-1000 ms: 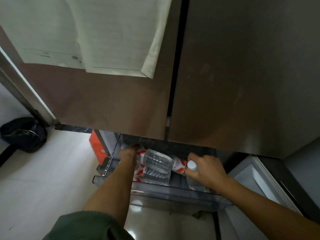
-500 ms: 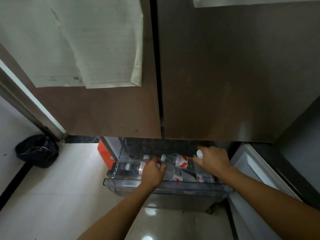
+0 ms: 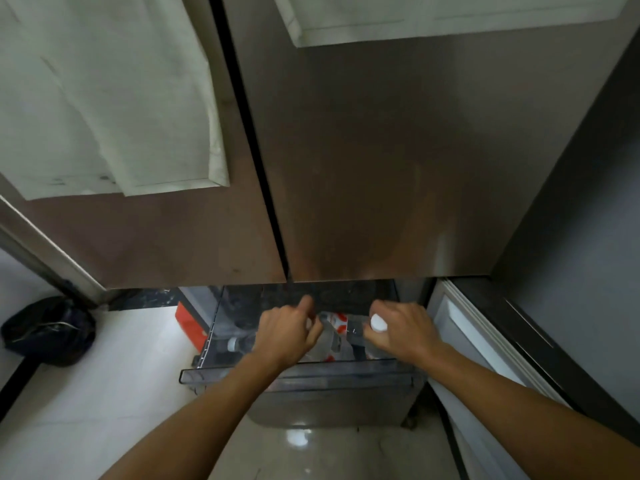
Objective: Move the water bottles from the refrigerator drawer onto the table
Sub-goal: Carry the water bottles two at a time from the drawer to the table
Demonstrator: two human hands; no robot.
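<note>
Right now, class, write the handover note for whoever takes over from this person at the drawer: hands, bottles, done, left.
Right hand: closed around a white-capped bottle, upright, still over the drawer.
Left hand: closing on another bottle among those lying in the drawer; a firm grip is not clear.
More bottles lie there, one at the left.
Done: drawer open. No table in view, so nothing is seen delivered.
Left: lift both out, carry them to the table, return for the rest.

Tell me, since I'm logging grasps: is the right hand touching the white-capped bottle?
Touching. The head view shows the right hand wrapped around the white-capped bottle just below its cap, above the drawer.
</note>
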